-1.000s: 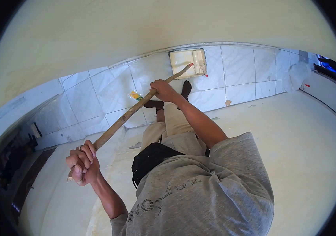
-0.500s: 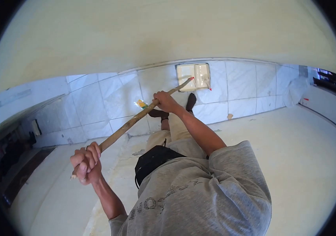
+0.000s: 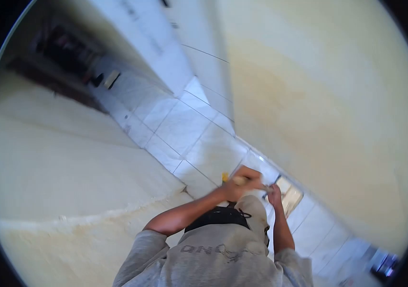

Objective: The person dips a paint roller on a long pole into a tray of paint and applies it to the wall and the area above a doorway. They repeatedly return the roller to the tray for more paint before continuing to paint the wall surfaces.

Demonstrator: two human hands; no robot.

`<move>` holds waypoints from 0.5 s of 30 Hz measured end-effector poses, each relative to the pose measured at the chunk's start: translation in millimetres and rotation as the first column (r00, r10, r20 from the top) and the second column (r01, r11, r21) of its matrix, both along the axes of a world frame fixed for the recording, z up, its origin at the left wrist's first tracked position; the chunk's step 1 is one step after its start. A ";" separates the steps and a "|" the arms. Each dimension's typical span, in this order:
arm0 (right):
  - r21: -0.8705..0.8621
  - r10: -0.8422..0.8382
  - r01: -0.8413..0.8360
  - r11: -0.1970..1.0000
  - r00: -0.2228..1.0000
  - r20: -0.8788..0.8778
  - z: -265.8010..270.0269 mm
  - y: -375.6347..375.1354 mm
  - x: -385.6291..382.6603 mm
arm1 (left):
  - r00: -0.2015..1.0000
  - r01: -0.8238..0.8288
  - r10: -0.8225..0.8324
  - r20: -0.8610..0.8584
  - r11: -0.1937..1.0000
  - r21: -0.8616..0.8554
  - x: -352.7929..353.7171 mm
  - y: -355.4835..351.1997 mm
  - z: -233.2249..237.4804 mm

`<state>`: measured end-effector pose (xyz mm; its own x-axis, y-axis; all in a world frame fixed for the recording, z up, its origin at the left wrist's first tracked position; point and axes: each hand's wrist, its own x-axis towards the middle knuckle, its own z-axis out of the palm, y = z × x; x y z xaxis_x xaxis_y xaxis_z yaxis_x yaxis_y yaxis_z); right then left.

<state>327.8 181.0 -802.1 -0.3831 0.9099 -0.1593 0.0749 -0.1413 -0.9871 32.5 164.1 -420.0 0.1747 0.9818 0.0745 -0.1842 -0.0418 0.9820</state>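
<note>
A wooden pole (image 3: 264, 188) runs between my two hands, mostly foreshortened. My left hand (image 3: 243, 183) is wrapped round it near its thicker end, slightly smeared by motion. My right hand (image 3: 274, 195) grips it further right. Just beyond my right hand, a paint tray (image 3: 291, 198) with cream-coloured contents lies on the tiled floor, partly hidden by that hand and forearm. The far end of the pole cannot be made out. A small yellow item (image 3: 225, 177) shows on the floor beside my left hand.
A cream wall (image 3: 328, 119) rises close at the right, and another pale wall (image 3: 70, 167) stands at the left. White floor tiles (image 3: 180, 124) run between them toward a dark doorway area (image 3: 70, 52) with objects at the upper left. Purple-blue items (image 3: 386, 264) lie at the lower right.
The view has turned toward the passage on the left. My hands have come closer together in front of my waist, and the pole now looks much shorter.
</note>
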 end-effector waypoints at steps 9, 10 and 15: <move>0.344 0.013 -0.247 0.906 0.829 0.559 143.1 28.3 27.5 | 0.999 0.033 -0.044 0.032 0.962 0.272 71.2 43.9 16.5; 0.327 0.015 -0.239 0.914 0.827 0.562 148.9 31.1 28.0 | 0.996 0.039 -0.059 0.072 0.967 0.253 77.2 43.3 19.7; 0.465 -0.038 -0.259 0.847 0.842 0.538 170.9 133.3 -25.6 | 0.990 0.138 -0.134 -0.038 0.895 0.423 70.2 113.3 20.9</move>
